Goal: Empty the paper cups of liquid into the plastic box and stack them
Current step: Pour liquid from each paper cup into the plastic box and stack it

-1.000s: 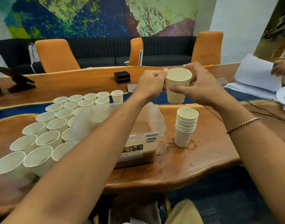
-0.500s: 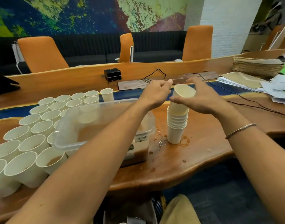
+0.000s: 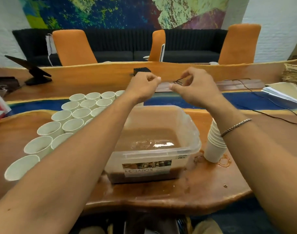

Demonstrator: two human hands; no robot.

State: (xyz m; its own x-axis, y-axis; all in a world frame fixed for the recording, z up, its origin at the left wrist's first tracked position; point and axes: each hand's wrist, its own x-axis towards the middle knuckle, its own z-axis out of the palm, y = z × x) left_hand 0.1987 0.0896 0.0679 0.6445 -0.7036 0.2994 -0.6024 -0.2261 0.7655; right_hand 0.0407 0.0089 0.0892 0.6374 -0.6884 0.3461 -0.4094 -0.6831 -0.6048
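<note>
Item 1: plastic box (image 3: pixel 161 155), clear, centre of frame, standing on the bench (image 3: pixel 178 193); holds brown liquid (image 3: pixel 149 137).
Item 2: paper cups (image 3: pixel 73 119), white, upright, packed in rows at left of frame, just beside the box.
Item 3: stack of cups (image 3: pixel 215 147), nested, right of the box, upper part hidden behind the right forearm; brown spill rings at its base.
Item 4: left hand (image 3: pixel 144 85), raised above the box, upper centre; fingers curled in, holding nothing.
Item 5: right hand (image 3: pixel 193 86), close beside it; fingers loosely bent, holding nothing; bracelet (image 3: pixel 235 126) on the wrist.
</note>
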